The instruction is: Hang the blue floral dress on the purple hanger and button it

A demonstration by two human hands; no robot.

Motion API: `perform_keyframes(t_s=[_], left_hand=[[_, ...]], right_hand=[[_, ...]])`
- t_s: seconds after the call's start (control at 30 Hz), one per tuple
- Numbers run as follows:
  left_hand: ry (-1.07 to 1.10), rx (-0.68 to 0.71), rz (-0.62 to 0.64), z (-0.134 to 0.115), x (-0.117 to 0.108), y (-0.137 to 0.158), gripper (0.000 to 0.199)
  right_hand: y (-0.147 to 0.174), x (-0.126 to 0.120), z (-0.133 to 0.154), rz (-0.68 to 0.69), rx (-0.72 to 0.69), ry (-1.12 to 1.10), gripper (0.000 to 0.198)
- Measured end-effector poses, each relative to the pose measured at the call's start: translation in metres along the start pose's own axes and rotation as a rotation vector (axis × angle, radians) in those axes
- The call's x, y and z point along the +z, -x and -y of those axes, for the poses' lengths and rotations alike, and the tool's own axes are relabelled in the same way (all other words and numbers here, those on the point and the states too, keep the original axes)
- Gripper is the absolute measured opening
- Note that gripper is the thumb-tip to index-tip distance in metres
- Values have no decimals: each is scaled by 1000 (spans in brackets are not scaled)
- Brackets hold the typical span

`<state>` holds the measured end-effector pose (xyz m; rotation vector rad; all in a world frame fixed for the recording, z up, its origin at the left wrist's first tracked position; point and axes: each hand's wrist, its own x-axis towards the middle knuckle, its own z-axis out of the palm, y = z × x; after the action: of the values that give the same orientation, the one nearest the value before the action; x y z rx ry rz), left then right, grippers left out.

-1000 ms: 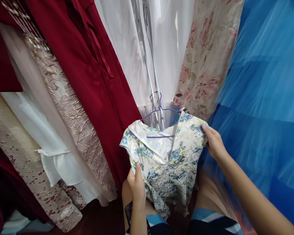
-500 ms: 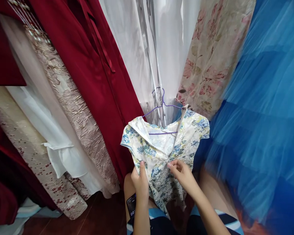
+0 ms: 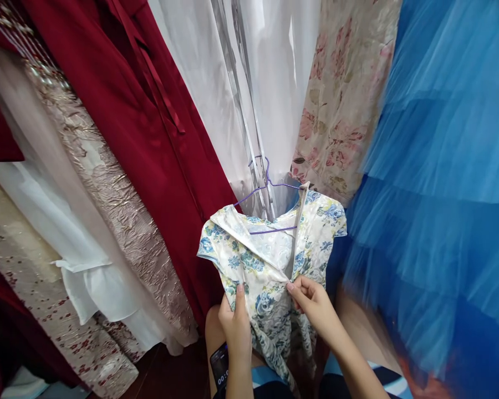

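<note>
A short-sleeved white dress with blue and yellow flowers hangs on a purple wire hanger in front of me, its neckline partly open. My left hand grips the left side of its bodice, thumb on top and fingers behind the cloth. At the bottom of the neck opening, my right hand pinches the fabric edge between thumb and fingertips. Whether a zip pull or fastener is in that pinch is too small to tell.
Dark red garments, a white curtain-like cloth, a pink-flowered beige cloth and a blue tulle dress hang closely around. Grey ribbons dangle behind the hanger. A phone lies on my left thigh.
The view has shifted slightly, so hanging clothes appear farther left and lower. My right hand still pinches at the neck opening, and my left hand keeps its grip.
</note>
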<state>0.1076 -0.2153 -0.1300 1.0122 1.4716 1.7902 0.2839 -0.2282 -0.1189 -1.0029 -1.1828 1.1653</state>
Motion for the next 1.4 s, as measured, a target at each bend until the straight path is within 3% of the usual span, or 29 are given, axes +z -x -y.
perform_keyframes(t_s=[0.17,0.27,0.33,0.4,0.57,0.7,0.8,0.9,1.0,1.2,1.4], left_hand=[[-59,295,-64,4,7,17,54],[-204,460,163,-1,14,35,36],[-224,452,405,-3,22,46,23],[-203,404,524,0,31,53,16],[-166,370,440,11,54,62,8],[-171,391,442,6,62,67,8],[-212,446,492,-3,61,67,16],[-345,475,535,-10,56,65,20],[-535,516,556,-17,52,65,23],[-968,661,905,-39,50,59,44],[-1158,677,1121,-32,50,45,42]], right_hand=[[10,-3,8,17,9,20,44],[12,1,8,33,3,-20,44],[13,2,8,38,-6,-31,44],[14,2,8,32,-17,-29,43],[15,-5,11,49,-12,27,43],[16,-13,13,25,-13,1,44],[12,-18,18,48,67,-100,46],[-4,-19,33,62,94,-169,43],[-34,-15,59,36,22,-188,40],[-107,-6,119,-24,-150,-169,35],[-146,1,140,-65,-215,-173,33]])
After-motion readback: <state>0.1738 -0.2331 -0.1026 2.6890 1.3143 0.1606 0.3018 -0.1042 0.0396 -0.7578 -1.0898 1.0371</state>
